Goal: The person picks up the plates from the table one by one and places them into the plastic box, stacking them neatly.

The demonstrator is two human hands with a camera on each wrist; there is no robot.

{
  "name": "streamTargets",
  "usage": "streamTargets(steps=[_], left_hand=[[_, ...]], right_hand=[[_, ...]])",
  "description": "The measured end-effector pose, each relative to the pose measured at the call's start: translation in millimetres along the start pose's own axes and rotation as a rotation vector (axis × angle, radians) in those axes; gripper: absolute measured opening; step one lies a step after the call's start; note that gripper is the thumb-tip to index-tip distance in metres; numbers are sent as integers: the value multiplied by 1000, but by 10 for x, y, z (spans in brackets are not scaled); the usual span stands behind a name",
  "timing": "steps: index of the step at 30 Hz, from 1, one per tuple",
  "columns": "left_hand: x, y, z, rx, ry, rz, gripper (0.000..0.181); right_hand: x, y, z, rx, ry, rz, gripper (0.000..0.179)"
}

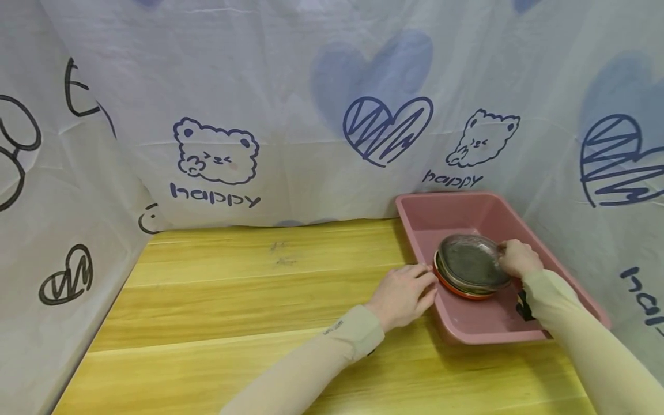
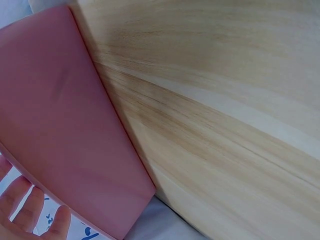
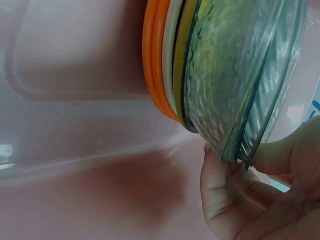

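Observation:
In the head view a pink plastic basin (image 1: 467, 328) holds a stack of dishes. Clear textured glass bowls (image 3: 235, 80) top the stack, one nested in another, above yellow, white and orange dishes (image 3: 159, 55). My right hand (image 1: 520, 257) pinches the glass bowls' rim on the right side, thumb on one side and fingers on the other. My left hand (image 1: 404, 293) is at the basin's left rim, its fingertips on the edge close to the stack. The left wrist view has these relaxed fingers (image 2: 30, 207) along the rim, beside the basin's outer wall (image 2: 65, 110).
The basin stands on a yellow wood-grain table (image 1: 249, 311), at its right side. A pale cloth (image 1: 290, 115) printed with hearts and bears hangs at the back and both sides, close to the basin. A small black piece (image 1: 524, 306) shows beneath the right wrist.

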State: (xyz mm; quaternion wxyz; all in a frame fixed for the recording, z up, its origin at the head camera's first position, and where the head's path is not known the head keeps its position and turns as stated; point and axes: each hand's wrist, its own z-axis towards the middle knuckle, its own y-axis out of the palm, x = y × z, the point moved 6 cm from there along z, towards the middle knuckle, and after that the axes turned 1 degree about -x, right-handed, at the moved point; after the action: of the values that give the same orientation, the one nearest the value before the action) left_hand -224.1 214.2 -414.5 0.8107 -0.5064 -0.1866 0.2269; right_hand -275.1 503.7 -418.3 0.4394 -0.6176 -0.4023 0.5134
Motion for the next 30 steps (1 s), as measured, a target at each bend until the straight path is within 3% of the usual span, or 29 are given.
streamTargets(steps=[13, 17, 20, 24, 30], left_hand=[[-30, -57, -32, 37, 36, -18, 28], [-86, -81, -24, -41, 56, -65, 32], [-159, -104, -14, -134, 46, -155, 36], [-361, -152, -43, -192, -32, -244, 41], [-810, -289, -182, -247, -197, -210, 48]], right_hand=[[-109, -82, 14, 42, -17, -36, 43], [-271, -176, 3, 95, -18, -80, 44], [-391, -241, 0, 141, -28, -96, 44], [-583, -335, 14, 181, -40, -103, 47], [-1000, -454, 25, 214, -67, -52, 55]])
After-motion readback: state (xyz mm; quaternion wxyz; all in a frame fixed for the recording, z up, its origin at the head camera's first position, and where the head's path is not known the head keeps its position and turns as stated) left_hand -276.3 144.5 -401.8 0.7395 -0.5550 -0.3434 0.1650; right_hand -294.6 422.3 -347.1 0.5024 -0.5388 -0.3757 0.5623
